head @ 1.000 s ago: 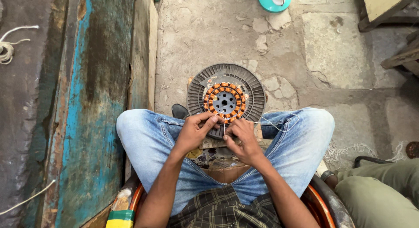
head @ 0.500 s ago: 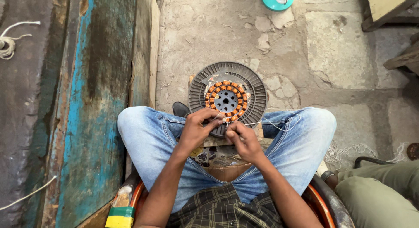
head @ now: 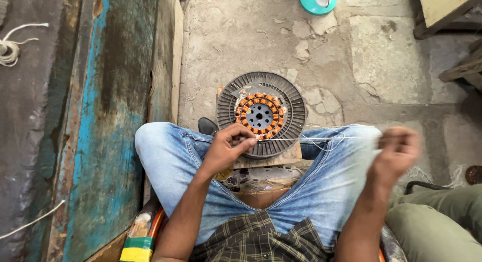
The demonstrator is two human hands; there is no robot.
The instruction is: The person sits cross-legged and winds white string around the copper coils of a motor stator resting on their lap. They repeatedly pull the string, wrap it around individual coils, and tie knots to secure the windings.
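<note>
A round grey finned disc (head: 291, 101) with a ring of orange copper coils (head: 247, 102) around its hub lies on a board between my knees. My left hand (head: 228, 146) pinches at the near edge of the coil ring, holding a thin white thread (head: 311, 138) there. The thread runs taut to the right. My right hand (head: 396, 149), blurred by motion, grips the thread's other end out over my right knee.
A worn blue-painted wooden panel (head: 100, 116) stands along my left. A coil of white cord (head: 10, 46) lies at far left. A teal round object (head: 319, 1) sits on the cracked stone floor ahead. Wooden furniture legs (head: 452, 21) stand at top right; another person's green-trousered leg (head: 442, 217) is at lower right.
My right hand has swung away from the coils to the right, drawing the thread out taut. My left hand stays pinched at the coil ring.
</note>
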